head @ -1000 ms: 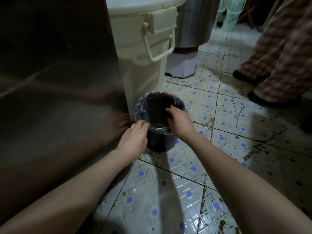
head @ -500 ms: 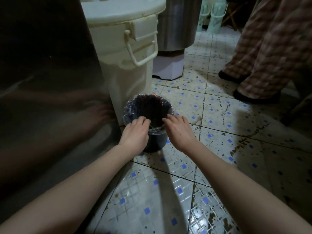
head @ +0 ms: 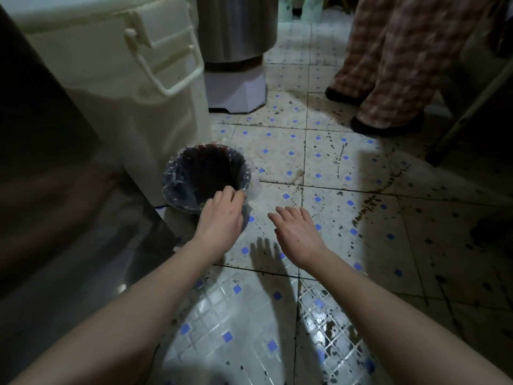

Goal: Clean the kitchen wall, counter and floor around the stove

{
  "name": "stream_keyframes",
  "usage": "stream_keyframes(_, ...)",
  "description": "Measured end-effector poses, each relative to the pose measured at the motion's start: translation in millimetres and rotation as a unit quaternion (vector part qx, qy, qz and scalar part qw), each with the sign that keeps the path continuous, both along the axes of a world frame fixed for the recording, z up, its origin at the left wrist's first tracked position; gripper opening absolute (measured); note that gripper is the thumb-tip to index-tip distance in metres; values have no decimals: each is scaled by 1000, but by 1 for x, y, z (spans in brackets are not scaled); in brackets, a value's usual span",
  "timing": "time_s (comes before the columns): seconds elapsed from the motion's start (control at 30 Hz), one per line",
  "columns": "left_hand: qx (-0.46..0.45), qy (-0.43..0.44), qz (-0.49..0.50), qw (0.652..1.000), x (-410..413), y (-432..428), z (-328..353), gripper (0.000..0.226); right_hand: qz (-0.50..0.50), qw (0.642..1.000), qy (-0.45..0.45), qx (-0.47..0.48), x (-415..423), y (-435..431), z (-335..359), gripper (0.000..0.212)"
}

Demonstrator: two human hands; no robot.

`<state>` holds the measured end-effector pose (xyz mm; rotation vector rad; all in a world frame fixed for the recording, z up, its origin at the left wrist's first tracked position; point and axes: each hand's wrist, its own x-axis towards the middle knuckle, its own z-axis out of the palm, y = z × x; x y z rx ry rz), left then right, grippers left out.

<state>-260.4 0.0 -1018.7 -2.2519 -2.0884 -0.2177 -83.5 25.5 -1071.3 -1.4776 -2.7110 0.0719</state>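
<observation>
A small dark waste bin [head: 204, 173] lined with a clear plastic bag stands on the stained tiled floor [head: 347, 218], tight against a big cream plastic container [head: 133, 87]. My left hand [head: 220, 218] is at the bin's near right rim, its fingers curled over the edge of the bag. My right hand [head: 298, 232] hovers above the floor to the right of the bin, fingers spread and holding nothing.
A steel cabinet side [head: 63, 204] fills the left. Behind the cream container a metal drum [head: 236, 26] sits on a pale base [head: 236, 93]. Another person's checked trouser legs and dark slippers [head: 388, 79] stand at the upper right. Dark stains spot the tiles.
My right hand has come off the bin's rim and moved right, opening over the floor. My left hand stays at the rim. The view has shifted closer and left.
</observation>
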Motion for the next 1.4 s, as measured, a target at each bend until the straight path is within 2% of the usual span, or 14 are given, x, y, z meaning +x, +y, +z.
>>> stream_keyframes(0.17, -62, 62, -55, 995, 10, -17, 5, 38, -1, 995, -69, -69, 24, -27, 9, 59)
stream_keyframes(0.27, -102, 87, -61, 989, 8, -28, 29, 44, 0, 995, -82, -60, 33, -45, 38, 62)
stream_keyframes(0.4, -131, 105, -31, 985, 6, -47, 79, 39, -70, 994, -57, -61, 30, -66, 93, 60)
stream_keyframes(0.67, -183, 66, -10, 981, 9, -82, 214, 39, -65, 992, -51, -96, 22, -99, 235, 63)
stream_keyframes(0.8, -181, 23, -6, 983, 18, -83, 284, 34, -83, 990, -28, -110, 24, -105, 316, 63)
stream_keyframes(0.97, -181, 29, -8, 983, 21, -75, 375, 33, -133, 986, 7, -105, 30, -95, 422, 56)
stream_keyframes(1.17, -129, 30, 2, 991, 22, -48, 498, 36, -153, 985, 30, -77, 37, -70, 547, 51)
stream_keyframes(1.4, -57, 4, 12, 998, 16, -37, 626, 29, -96, 991, 74, -54, 29, -59, 674, 47)
